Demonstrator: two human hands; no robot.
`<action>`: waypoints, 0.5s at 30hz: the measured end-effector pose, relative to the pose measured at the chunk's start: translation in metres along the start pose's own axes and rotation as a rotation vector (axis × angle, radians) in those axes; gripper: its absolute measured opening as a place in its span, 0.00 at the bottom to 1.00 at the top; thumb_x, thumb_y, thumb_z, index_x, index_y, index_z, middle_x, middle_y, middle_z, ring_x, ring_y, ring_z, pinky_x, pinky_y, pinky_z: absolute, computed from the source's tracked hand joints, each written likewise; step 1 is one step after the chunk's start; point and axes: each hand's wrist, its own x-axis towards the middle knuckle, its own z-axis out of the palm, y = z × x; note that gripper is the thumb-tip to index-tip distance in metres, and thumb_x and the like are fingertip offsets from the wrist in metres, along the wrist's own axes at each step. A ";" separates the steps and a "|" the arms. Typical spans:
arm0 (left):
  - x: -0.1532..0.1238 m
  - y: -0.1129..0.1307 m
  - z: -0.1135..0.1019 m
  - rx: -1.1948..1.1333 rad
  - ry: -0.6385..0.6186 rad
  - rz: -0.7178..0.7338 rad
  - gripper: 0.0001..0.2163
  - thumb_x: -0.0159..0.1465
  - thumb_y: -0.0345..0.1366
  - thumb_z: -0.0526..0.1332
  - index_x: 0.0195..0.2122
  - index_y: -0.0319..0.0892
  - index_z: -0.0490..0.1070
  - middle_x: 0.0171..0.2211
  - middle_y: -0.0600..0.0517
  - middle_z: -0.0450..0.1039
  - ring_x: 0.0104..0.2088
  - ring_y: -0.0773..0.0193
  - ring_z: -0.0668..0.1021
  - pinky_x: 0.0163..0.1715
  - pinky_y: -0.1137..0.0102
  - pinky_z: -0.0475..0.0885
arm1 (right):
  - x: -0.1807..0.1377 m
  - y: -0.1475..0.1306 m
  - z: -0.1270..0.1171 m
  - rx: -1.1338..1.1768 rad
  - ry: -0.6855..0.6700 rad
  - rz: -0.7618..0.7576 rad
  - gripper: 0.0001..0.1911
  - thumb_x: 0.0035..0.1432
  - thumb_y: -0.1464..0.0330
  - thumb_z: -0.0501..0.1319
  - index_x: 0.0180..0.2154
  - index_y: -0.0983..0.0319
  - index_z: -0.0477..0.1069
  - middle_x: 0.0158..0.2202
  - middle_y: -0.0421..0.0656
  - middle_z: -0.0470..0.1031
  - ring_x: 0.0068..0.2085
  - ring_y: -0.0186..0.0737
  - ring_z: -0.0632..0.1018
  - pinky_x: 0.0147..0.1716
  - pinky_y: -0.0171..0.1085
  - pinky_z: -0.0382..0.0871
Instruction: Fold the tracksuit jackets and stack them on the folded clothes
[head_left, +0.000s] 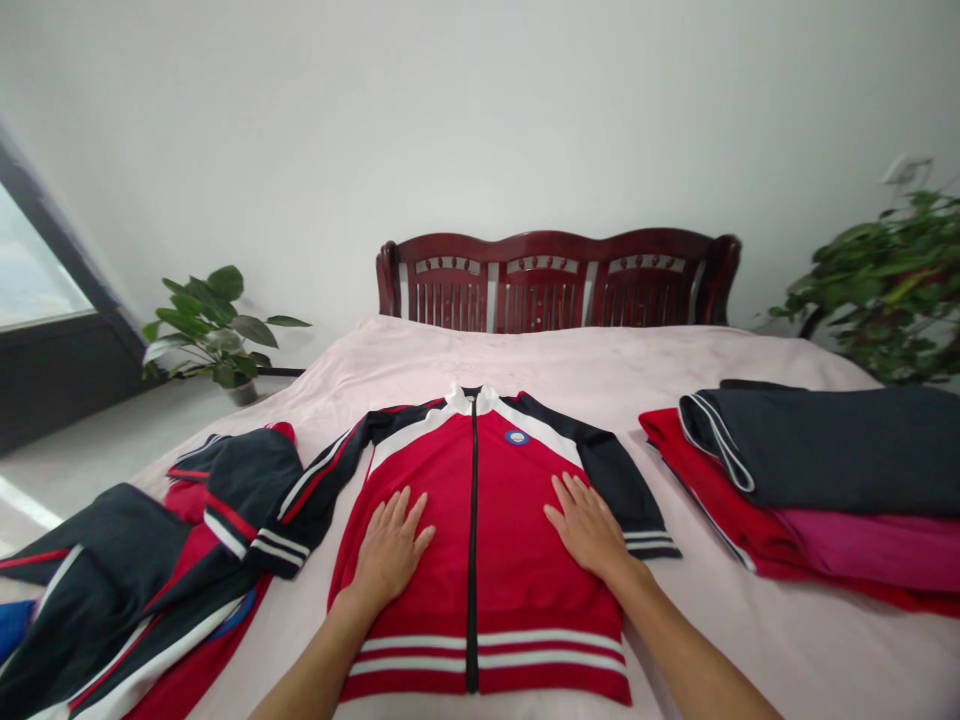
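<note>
A red zip-up track jacket (435, 480) with navy sleeves, white shoulder bands and a white collar lies front side up on the bed, its black zipper closed. My left hand (391, 548) rests flat on the left half of its front, fingers stretched out. On the other half, below the round blue badge (517, 437), my right hand (586, 522) lies flat with its fingers slightly spread. Both sleeves reach outward from the body; the left cuff (280, 552) touches a rumpled heap of navy and red clothes (112, 560).
Folded garments in navy, red and magenta (832, 450) are stacked on the right. Pale pink bedding (585, 360) covers the bed, with a dark wooden headboard (540, 285) behind. Potted plants stand at the left (210, 320) and right (892, 290).
</note>
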 end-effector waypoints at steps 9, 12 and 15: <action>-0.049 -0.016 -0.016 -0.004 -0.030 0.060 0.26 0.67 0.46 0.55 0.66 0.52 0.58 0.66 0.44 0.59 0.65 0.48 0.62 0.60 0.50 0.62 | -0.001 0.000 -0.018 -0.040 -0.087 0.044 0.29 0.66 0.65 0.45 0.66 0.64 0.54 0.69 0.49 0.53 0.68 0.48 0.55 0.64 0.54 0.48; -0.067 -0.014 -0.024 -0.028 -0.042 0.032 0.25 0.67 0.43 0.55 0.66 0.55 0.57 0.67 0.48 0.57 0.66 0.47 0.61 0.60 0.48 0.63 | 0.004 -0.021 -0.031 -0.047 -0.116 0.118 0.29 0.62 0.70 0.48 0.65 0.67 0.58 0.67 0.52 0.57 0.68 0.53 0.56 0.63 0.56 0.48; -0.074 -0.010 -0.029 -0.070 -0.062 0.019 0.25 0.66 0.41 0.55 0.66 0.55 0.58 0.67 0.49 0.57 0.66 0.47 0.60 0.60 0.47 0.62 | 0.003 -0.047 -0.034 0.003 -0.040 0.058 0.29 0.65 0.64 0.47 0.65 0.66 0.57 0.67 0.51 0.57 0.68 0.54 0.54 0.64 0.54 0.45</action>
